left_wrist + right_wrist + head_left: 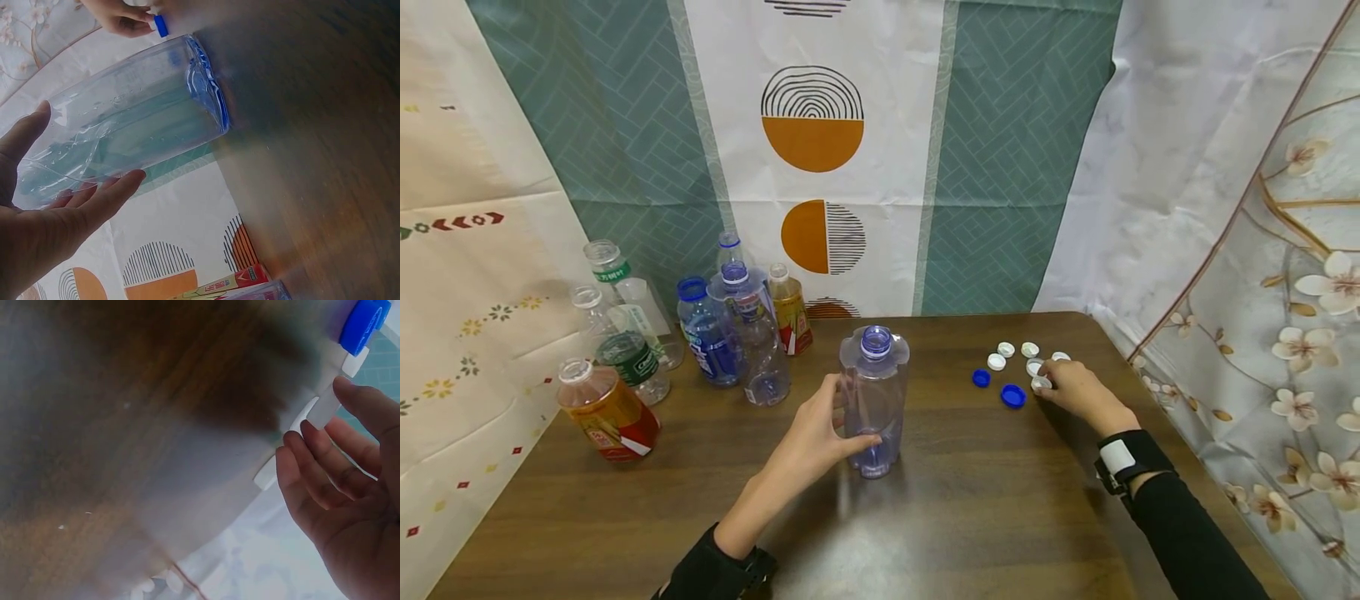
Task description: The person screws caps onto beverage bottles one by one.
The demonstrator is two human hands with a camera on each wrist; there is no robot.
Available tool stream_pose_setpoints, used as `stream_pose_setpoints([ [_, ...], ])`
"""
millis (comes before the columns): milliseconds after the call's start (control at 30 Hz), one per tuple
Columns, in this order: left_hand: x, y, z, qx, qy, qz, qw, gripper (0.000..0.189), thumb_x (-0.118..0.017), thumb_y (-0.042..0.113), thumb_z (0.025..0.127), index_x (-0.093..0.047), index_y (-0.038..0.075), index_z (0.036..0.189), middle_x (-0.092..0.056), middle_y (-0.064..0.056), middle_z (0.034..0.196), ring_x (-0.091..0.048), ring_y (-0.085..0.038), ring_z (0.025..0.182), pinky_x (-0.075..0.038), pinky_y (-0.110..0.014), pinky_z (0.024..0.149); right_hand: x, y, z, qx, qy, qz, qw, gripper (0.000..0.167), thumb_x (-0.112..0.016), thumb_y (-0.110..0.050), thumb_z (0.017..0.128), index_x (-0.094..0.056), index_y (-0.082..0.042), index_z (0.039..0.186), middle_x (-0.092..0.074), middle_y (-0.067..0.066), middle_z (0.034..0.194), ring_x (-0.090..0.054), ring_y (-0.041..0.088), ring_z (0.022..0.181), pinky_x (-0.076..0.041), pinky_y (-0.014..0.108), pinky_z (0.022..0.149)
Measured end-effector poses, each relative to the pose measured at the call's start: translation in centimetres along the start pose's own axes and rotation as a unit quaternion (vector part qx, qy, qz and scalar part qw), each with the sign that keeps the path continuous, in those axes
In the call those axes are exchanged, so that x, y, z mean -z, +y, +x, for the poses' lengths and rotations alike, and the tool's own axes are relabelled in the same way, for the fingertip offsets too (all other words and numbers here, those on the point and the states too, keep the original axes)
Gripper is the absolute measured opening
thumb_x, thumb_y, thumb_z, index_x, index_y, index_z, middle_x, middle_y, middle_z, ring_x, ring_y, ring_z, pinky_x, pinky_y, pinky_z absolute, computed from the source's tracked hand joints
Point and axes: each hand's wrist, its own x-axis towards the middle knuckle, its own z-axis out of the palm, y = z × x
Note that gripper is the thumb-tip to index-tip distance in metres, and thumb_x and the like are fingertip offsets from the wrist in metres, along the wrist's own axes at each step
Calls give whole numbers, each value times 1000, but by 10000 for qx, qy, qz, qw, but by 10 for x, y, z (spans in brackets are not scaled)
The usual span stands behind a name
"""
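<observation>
My left hand (pixel 816 425) grips a clear, bluish plastic bottle (pixel 887 400) that stands upright on the table without a cap. In the left wrist view, thumb and fingers lie on opposite sides of this bottle (pixel 144 112). To the right, my right hand (pixel 1075 390) is at the group of bottle caps. Its thumb and fingers pinch a white bottle cap (pixel 323 407), seen best in the right wrist view. Around it lie several other white caps (pixel 996 362), a large blue cap (pixel 1012 396) and a smaller blue cap (pixel 981 378).
Several uncapped bottles stand at the left: an orange-labelled bottle (pixel 606 417), green-labelled bottles (pixel 628 358), a blue-labelled bottle (pixel 707 337), a clear bottle (pixel 766 358) and a small red-and-yellow-labelled bottle (pixel 792 312). Patterned cloth (pixel 1000 150) hangs behind the wooden table (pixel 970 500).
</observation>
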Motion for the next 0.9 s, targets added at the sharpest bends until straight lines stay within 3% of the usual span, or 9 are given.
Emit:
stream_pose_setpoints([
  [300, 0, -1, 1, 41, -49, 16, 10000, 77, -91, 11, 76, -43, 7, 137, -58, -18, 135, -57, -38, 128, -53, -55, 97, 2, -7, 3, 111, 42, 130, 9998, 25, -73, -16, 93, -62, -3, 75, -54, 0, 66, -48, 14, 61, -44, 33, 56],
  [467, 0, 0, 1, -5, -50, 51, 10000, 76, -91, 11, 76, -44, 7, 136, -58, -18, 134, -58, -38, 127, -53, -55, 97, 4, -7, 6, 346, -276, 581, 9973, 21, -66, -13, 99, -66, -2, 80, -52, -5, 66, -47, 12, 62, -43, 31, 58],
  [700, 1, 1, -1, -17, -20, 75, 10000, 76, -91, 10, 76, -44, 7, 136, -58, -16, 134, -58, -36, 127, -54, -53, 97, 6, -6, 7, 1254, -71, 1117, 9858, 25, -57, -19, 103, -54, -7, 82, -45, -7, 69, -43, 10, 63, -37, 29, 56],
  [900, 1, 0, -1, -10, -28, 50, 10000, 78, -91, 12, 77, -43, 8, 138, -58, -16, 135, -57, -36, 128, -53, -53, 98, 10, -18, 9, 650, -598, 1071, 9903, 15, -58, -9, 102, -63, 3, 95, -55, 1, 79, -52, 17, 74, -47, 36, 66],
])
